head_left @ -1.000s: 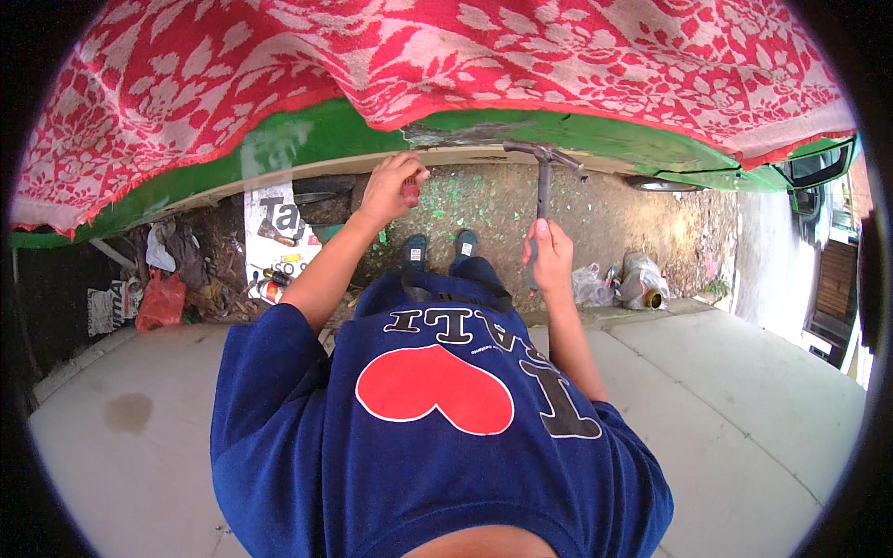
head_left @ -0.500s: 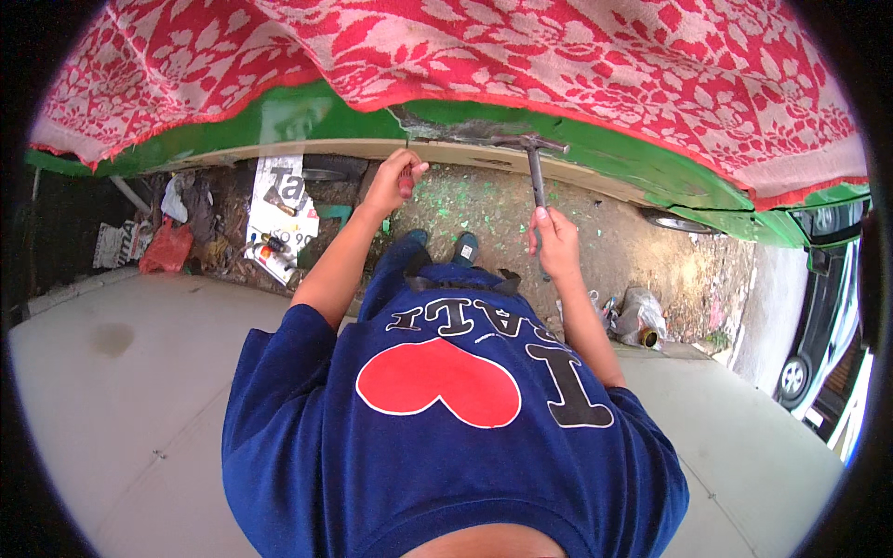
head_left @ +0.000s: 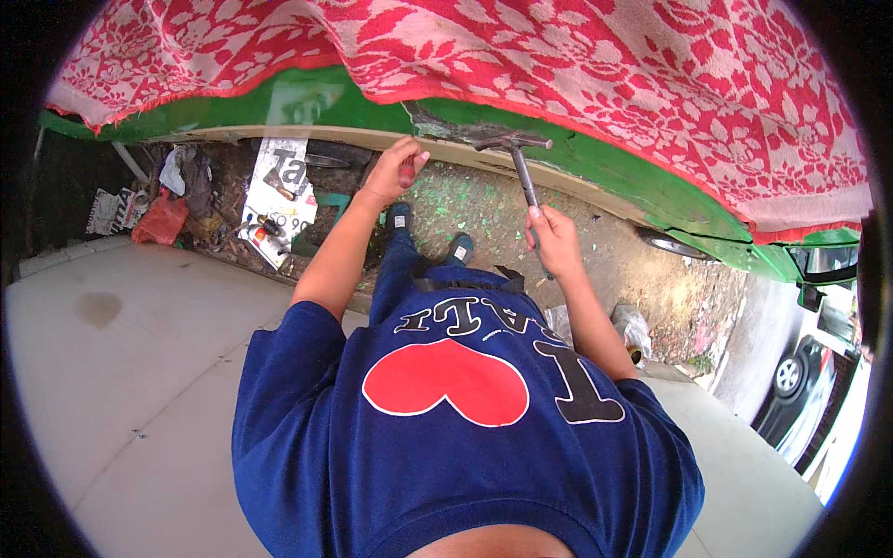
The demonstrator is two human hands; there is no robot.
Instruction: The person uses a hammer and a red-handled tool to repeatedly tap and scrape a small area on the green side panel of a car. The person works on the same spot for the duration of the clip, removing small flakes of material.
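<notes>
My left hand is closed around a red handle just below the lower edge of a green vehicle body panel; the tool's tip is hard to make out. My right hand grips the dark metal shaft of a hammer. The hammer's head lies over or against the lower part of the panel, beside a scraped grey patch of cracked paint. I cannot tell if it touches. A red-and-white floral cloth drapes over the panel.
Litter lies at left: a torn white sign, a red plastic bag, dark scraps. Plastic bags lie at right. My feet stand on paint-flecked ground; pale slabs lie behind. A wheel and a parked car show at right.
My view has swung slightly, bringing more of the parked car in at right. The hammer head has shifted left along the panel toward my left hand. My feet have shifted a little.
</notes>
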